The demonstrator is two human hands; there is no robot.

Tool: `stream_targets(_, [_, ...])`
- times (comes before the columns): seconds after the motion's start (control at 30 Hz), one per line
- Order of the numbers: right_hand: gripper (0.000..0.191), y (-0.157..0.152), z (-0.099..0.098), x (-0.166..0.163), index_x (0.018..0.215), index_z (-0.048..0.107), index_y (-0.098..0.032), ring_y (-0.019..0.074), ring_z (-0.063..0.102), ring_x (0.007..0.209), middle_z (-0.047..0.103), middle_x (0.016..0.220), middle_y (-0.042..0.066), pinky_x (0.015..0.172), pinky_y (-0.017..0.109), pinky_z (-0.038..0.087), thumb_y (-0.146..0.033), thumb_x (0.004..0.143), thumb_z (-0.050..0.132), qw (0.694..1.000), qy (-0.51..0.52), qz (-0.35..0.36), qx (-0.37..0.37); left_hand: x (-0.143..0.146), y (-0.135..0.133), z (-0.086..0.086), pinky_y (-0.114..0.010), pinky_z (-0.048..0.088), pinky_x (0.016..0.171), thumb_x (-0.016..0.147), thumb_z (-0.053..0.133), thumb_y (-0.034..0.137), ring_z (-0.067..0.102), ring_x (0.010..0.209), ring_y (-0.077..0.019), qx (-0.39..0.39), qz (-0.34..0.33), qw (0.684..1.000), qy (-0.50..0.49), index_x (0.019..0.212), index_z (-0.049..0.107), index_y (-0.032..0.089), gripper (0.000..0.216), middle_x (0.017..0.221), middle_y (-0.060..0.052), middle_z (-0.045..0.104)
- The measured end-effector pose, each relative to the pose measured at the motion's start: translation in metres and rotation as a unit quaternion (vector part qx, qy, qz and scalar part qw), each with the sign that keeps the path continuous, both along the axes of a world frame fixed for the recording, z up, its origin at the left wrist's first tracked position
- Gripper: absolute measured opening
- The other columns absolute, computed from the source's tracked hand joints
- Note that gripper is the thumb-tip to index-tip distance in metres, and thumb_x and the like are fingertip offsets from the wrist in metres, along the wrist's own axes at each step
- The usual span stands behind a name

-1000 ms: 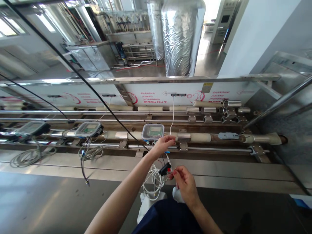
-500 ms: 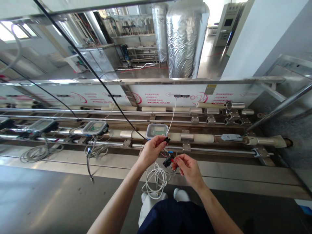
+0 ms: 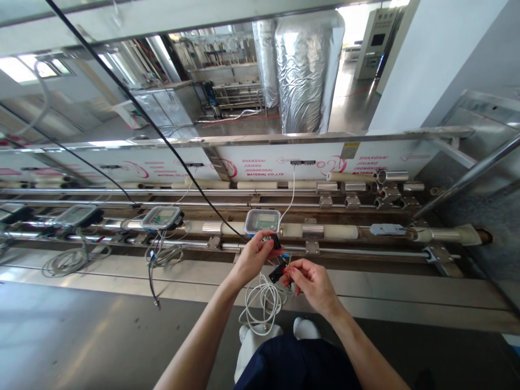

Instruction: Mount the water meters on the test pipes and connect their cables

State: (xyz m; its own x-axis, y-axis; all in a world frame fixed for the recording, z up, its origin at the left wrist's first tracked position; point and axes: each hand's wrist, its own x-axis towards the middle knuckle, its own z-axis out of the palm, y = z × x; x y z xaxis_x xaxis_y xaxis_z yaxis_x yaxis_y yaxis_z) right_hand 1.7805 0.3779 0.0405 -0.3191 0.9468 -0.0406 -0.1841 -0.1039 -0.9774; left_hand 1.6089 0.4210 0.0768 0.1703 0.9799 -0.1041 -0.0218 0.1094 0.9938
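Observation:
My left hand (image 3: 254,257) is closed on a small black connector piece (image 3: 275,241), just below a clear-lidded meter box (image 3: 262,220) with a green circuit board inside. Lower and to the right, my right hand (image 3: 307,280) pinches thin wires (image 3: 288,266) with a bit of red at the fingertips. Touching those fingertips is a second black connector block (image 3: 277,272); whether the fingers grip it too I cannot tell. Under both hands hangs a coil of white cable (image 3: 263,303).
More meter boxes (image 3: 163,218) with coiled grey cables (image 3: 168,254) line the pipe to the left. A long black cable (image 3: 150,122) slants down toward my left hand. Metal pipes and brackets (image 3: 312,246) run across in front. A steel ledge (image 3: 377,287) lies nearest me.
My left hand has lowered slightly and turned the black connector piece in its fingers. The lower black block has tilted and shifted a little left. The camera view has moved slightly.

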Motion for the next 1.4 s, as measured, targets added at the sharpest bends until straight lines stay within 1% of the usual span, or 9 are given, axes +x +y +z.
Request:
stream_targets(0.17, [0.027,-0.003,0.003,-0.001,0.090,0.061,-0.016,0.0141,0.066,0.068,0.071,0.078,0.006,0.049,0.020,0.047,-0.042,0.085,0.054,1.000,-0.004,0.013,0.015,-0.007,-0.003,0.000,-0.031,0.048,0.090,0.081,0.063,0.032,0.067,0.088,-0.0169,-0.032,-0.031,0.989,-0.138,0.105,0.045,0.019,0.032,0.098,-0.008,0.068])
stream_targets(0.3, [0.022,-0.002,0.006,-0.002,0.085,0.059,-0.017,0.0133,0.065,0.067,0.070,0.076,0.004,0.047,0.019,0.044,-0.039,0.083,0.057,1.000,0.004,0.016,0.020,-0.010,-0.004,-0.004,-0.029,0.049,0.090,0.080,0.065,0.027,0.066,0.091,-0.0176,-0.036,-0.032,0.980,-0.194,0.108,0.045,0.019,0.035,0.103,-0.009,0.067])
stream_targets(0.47, [0.017,0.000,0.014,-0.002,0.079,0.060,-0.018,0.0111,0.061,0.064,0.067,0.071,0.001,0.054,0.020,0.046,-0.035,0.081,0.061,0.999,0.004,0.003,0.039,-0.006,-0.005,-0.004,-0.024,0.050,0.085,0.080,0.065,0.028,0.067,0.087,-0.0156,-0.033,-0.003,0.980,-0.196,0.109,0.046,0.016,0.036,0.103,-0.010,0.067])
stream_targets(0.6, [0.018,0.003,0.018,-0.002,0.079,0.061,-0.017,0.0115,0.060,0.063,0.067,0.070,0.001,0.058,0.021,0.047,-0.035,0.080,0.061,0.998,-0.012,-0.040,0.049,0.002,-0.006,-0.004,-0.027,0.051,0.085,0.081,0.063,0.031,0.067,0.086,-0.0168,-0.007,0.030,0.990,-0.140,0.104,0.045,0.016,0.033,0.097,-0.009,0.069])
stream_targets(0.8, [0.025,0.011,0.020,-0.007,0.077,0.060,-0.016,0.0132,0.062,0.058,0.068,0.067,0.003,0.057,0.024,0.049,-0.041,0.079,0.062,0.991,-0.039,-0.123,0.029,0.019,-0.008,-0.002,-0.028,0.051,0.078,0.080,0.062,0.034,0.068,0.084,-0.0181,0.073,0.099,0.991,-0.045,0.095,0.042,0.017,0.030,0.090,-0.007,0.071])
stream_targets(0.97, [0.027,0.013,0.021,-0.012,0.073,0.059,-0.016,0.0136,0.061,0.055,0.067,0.065,0.004,0.054,0.024,0.048,-0.043,0.078,0.062,0.990,-0.053,-0.128,0.033,0.026,-0.013,0.000,-0.026,0.050,0.068,0.083,0.057,0.034,0.067,0.079,-0.0172,0.117,0.145,0.980,0.071,0.096,0.041,0.019,0.025,0.086,-0.006,0.071])
stream_targets(1.1, [0.029,0.013,0.022,-0.014,0.071,0.057,-0.017,0.0132,0.061,0.052,0.067,0.063,0.003,0.052,0.024,0.048,-0.044,0.078,0.061,0.990,-0.055,-0.128,0.026,0.027,-0.017,0.000,-0.026,0.049,0.068,0.085,0.055,0.032,0.067,0.078,-0.0167,0.143,0.176,0.962,0.152,0.095,0.043,0.020,0.020,0.086,-0.005,0.071])
stream_targets(1.3, [0.029,0.013,0.026,-0.015,0.069,0.056,-0.017,0.0127,0.060,0.050,0.067,0.061,0.003,0.050,0.023,0.048,-0.045,0.077,0.062,0.990,-0.050,-0.128,0.018,0.026,-0.023,0.002,-0.021,0.048,0.058,0.086,0.053,0.030,0.067,0.067,-0.0140,0.186,0.191,0.933,0.243,0.095,0.044,0.021,0.016,0.085,-0.003,0.071])
stream_targets(1.4, [0.029,0.012,0.027,-0.016,0.069,0.056,-0.017,0.0124,0.060,0.050,0.067,0.061,0.003,0.050,0.023,0.047,-0.044,0.077,0.062,0.990,-0.049,-0.129,0.015,0.026,-0.024,0.001,-0.021,0.048,0.059,0.086,0.052,0.028,0.066,0.065,-0.0133,0.205,0.188,0.924,0.263,0.096,0.045,0.021,0.015,0.085,-0.002,0.071])
